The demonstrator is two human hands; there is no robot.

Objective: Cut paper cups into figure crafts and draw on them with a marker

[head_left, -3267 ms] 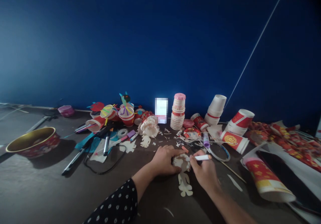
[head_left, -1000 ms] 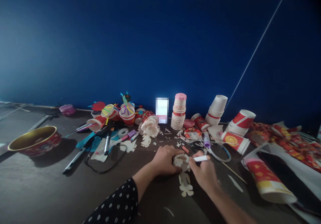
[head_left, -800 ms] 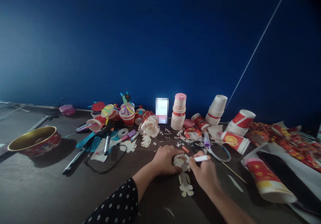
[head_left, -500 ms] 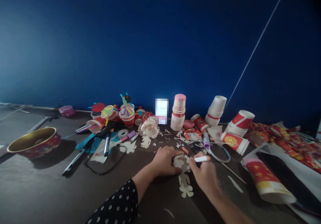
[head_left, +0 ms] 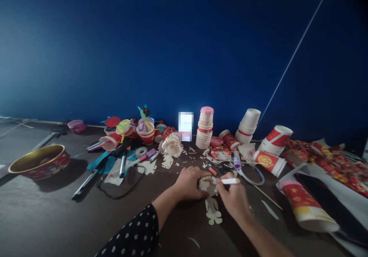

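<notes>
Head view: near the front edge of the desk (head_left: pixel 43 211), the left hand (head_left: pixel 188 184) curls closed over a paper cutout (head_left: pixel 212 211), while the right hand (head_left: pixel 233 199) closes tightly around a white marker (head_left: pixel 230 181).

Dark worktop (head_left: pixel 43 211), blue panel (head_left: pixel 172 50) behind. Red bowl (head_left: pixel 54 165) with gold lining at 9 o'clock, tape roll (head_left: pixel 141 152) at 11, white paper-cup stack (head_left: pixel 204 130) at 12. Red-gold wrapping (head_left: pixel 324 165) at 2, probably paper; too dim to confirm. Red paper cup (head_left: pixel 306 207) on its side at 3.
</notes>
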